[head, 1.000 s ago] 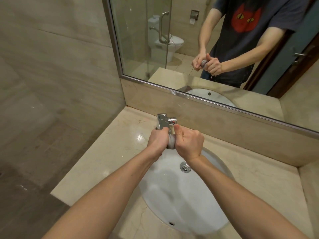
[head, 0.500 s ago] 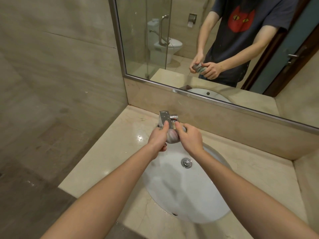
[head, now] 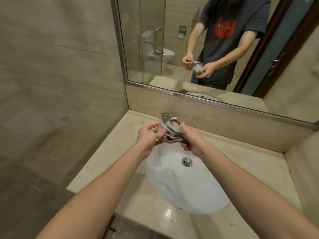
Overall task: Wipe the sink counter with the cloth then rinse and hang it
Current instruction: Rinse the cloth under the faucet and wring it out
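A damp grey cloth [head: 170, 133], bunched and twisted, hangs between my two hands above the back rim of the white sink [head: 181, 185]. My left hand [head: 148, 137] pinches its left end with thumb and fingers. My right hand [head: 191, 137] grips its right end, fingers curled under the folds. The chrome faucet [head: 166, 118] stands just behind the cloth. The beige marble counter [head: 114, 152] surrounds the basin and shows wet spots near the front edge.
A large mirror [head: 198, 49] behind the counter reflects a person, a toilet and a glass shower partition. A tiled wall [head: 57, 66] closes the left side. The chrome drain [head: 186, 161] sits in the basin. A side wall rises at the right.
My hands have drawn apart and the tightly wrung cloth has loosened and stretched out between them. The view has shifted slightly back from the sink.
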